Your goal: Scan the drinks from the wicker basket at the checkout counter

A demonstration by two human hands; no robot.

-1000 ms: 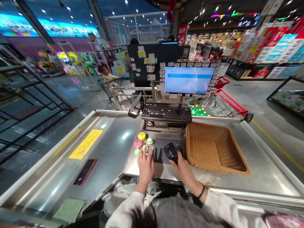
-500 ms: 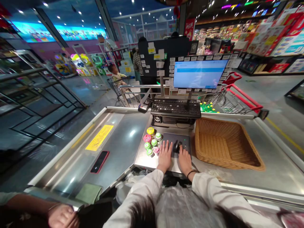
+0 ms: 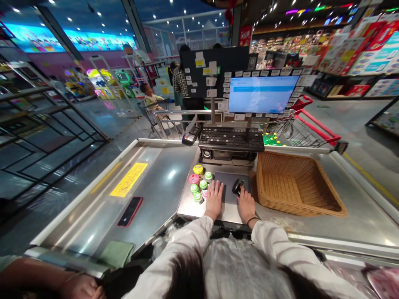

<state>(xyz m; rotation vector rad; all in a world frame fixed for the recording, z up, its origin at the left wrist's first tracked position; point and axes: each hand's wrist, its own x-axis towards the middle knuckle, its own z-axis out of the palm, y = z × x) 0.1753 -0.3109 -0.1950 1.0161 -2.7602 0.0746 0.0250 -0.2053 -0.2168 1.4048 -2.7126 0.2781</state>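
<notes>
**Two hands at a dark pad on a supermarket checkout bench**

Brushed stainless-steel bench [image 3: 157, 182] under bright ceiling spots, with stocked shelves in the background. Along the far edge, a keyboard [image 3: 230, 139] below a lit monitor [image 3: 262, 94]. On the left wing, a yellow sticker [image 3: 128, 179] and a phone in a red case [image 3: 130, 211]; near the front left corner, a green cloth [image 3: 116, 254].

Toward the front edge, a dark pad [image 3: 229, 178], with a black mouse-like device [image 3: 238, 187] lying on its right half. Right hand [image 3: 246, 205] curved just behind the device, fingers against it; firmness of hold impossible to tell. Left hand [image 3: 214, 200] open and flat, holding nothing, fingertips at the pad's left edge. Just left of that hand, a cluster of small round tins [image 3: 199, 185] with yellow, pink and green lids. Just right of the pad, a wicker basket [image 3: 299, 185]. Wide bare steel on the left wing; only a narrow strip between hands and front edge. At the lower left corner, well apart, another person's hand [image 3: 82, 287].
</notes>
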